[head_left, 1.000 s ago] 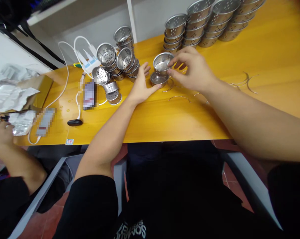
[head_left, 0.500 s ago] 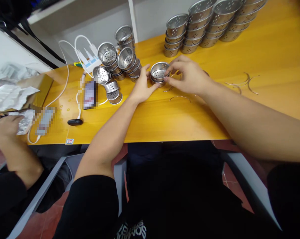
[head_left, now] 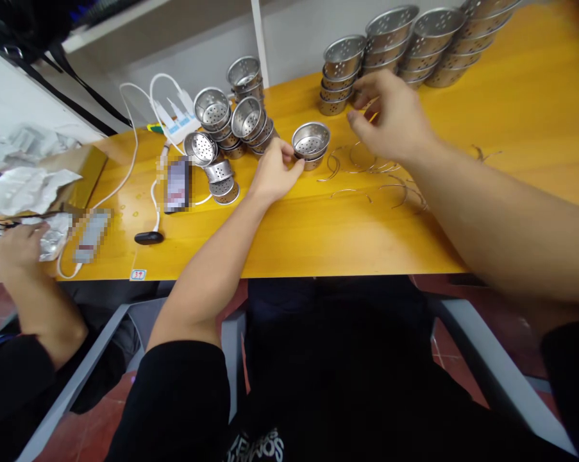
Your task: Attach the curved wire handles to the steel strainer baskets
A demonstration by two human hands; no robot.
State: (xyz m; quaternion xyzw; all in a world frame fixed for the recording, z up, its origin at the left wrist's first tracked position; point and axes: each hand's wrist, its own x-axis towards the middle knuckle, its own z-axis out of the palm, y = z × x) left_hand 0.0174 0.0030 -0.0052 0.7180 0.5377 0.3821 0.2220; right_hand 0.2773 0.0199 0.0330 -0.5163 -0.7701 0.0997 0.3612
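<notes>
A short stack of perforated metal cups stands on the yellow table. At its left side is my left hand, its thumb and fingertips by the lower rim; whether they grip it is hard to tell. My right hand is raised near the tall cup stacks, thumb and fingers apart, with nothing visible between them. Thin curved wires lie on the table below the right hand. Left of my left hand, more perforated cups stand in leaning stacks.
On the left are a phone, a white power strip with cables, a black oval object and a second phone. Another person's hand rests by crumpled wrapping at the far left.
My right hand has left the short stack's rim and moved right and up towards the tall stacks. My left hand has shifted slightly down on the stack's left side.
</notes>
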